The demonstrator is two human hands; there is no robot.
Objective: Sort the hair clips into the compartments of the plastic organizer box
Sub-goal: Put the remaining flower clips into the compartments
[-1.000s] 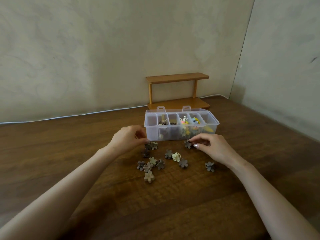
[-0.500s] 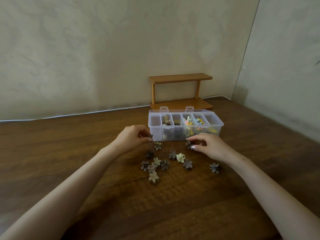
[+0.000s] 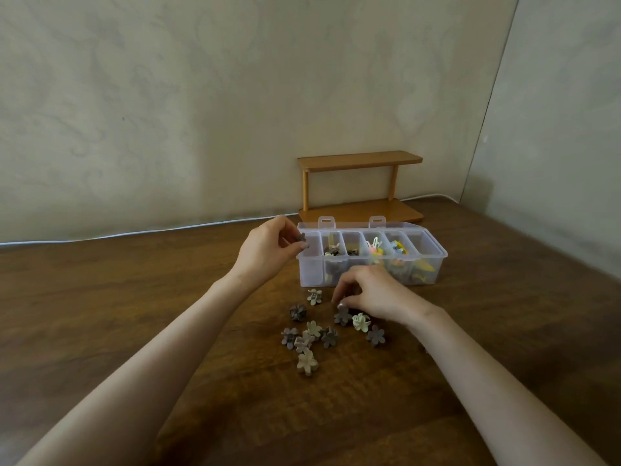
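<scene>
- Head view: left hand (image 3: 265, 252) is raised off the surface (image 3: 168, 297), thumb and fingertips closed in a pinch on a grey-brown flower clip (image 3: 301, 237).
- The pinched clip is at the left end of the organizer box (image 3: 433, 264), by the rim of the end compartment nearest the left hand.
- The box is clear plastic, lid open. It sits just beyond the right hand and directly right of the left hand. Clips show in its middle compartments, and colourful ones lie toward the end far from the left hand.
- Right hand (image 3: 376, 294) is low in front of the box, fingers curled down, with fingertips touching a dark flower clip (image 3: 342, 317). Can't tell if it's actually gripped or just touched.
- A cream clip (image 3: 361, 321) lies just under the right hand, beside the dark one.
- Loose clips (image 3: 309, 334) are scattered on the surface between the two forearms, nearer the person than both hands. They are brown, grey and cream flower shapes, some touching.
- A wooden shelf (image 3: 359, 183) stands past the box, beyond both hands.
- A white cable (image 3: 134, 233) runs along the wall edge, beyond the left hand.
</scene>
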